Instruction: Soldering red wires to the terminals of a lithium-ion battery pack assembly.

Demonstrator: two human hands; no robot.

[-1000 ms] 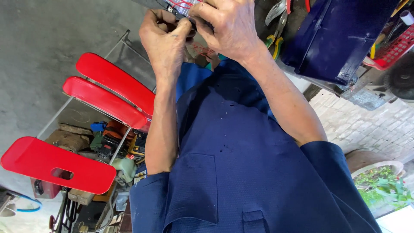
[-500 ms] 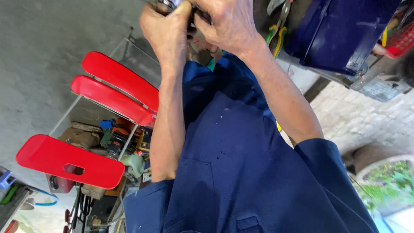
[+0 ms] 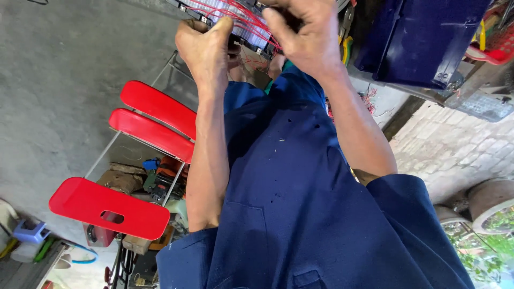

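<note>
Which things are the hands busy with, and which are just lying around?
In use:
- left hand and right hand, both on the flat pack
- flat pack with thin red wires

Just lying about:
- red chair
- dark blue box
- tools under the chair
- small purple stool
- round pots

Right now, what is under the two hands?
A flat white panel strung with thin red wires. The left hand grips its edge; the right hand covers the rest, hiding what its fingers pinch.

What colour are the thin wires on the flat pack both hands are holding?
Red, seen in the head view: thin wires fan across the pale pack.
</note>
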